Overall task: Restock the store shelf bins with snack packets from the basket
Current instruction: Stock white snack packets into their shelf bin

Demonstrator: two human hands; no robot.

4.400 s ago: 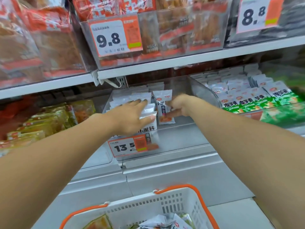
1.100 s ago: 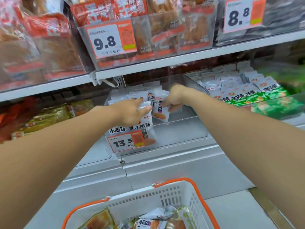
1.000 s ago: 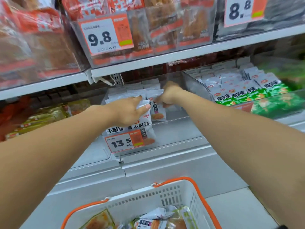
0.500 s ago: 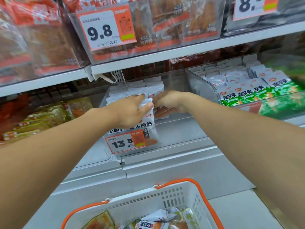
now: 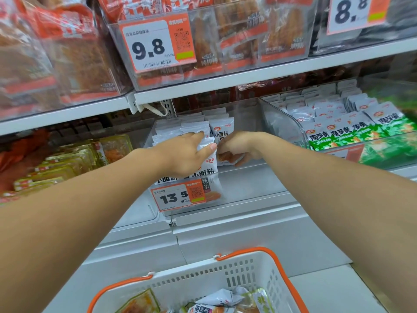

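White packets (image 5: 204, 152) stand braced by the flat-fingered left hand (image 5: 187, 154), while at three o'clock the right hand (image 5: 237, 146) pinches another packet (image 5: 226, 158) to slot alongside.

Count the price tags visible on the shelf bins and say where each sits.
3. The 9.8 tag is on the upper middle bin, the 8.8 tag on the upper right bin, the 13.5 tag below the hands. An orange label at the green packets' bin may be another.

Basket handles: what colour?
Orange, on a white basket; handles show in the head view.
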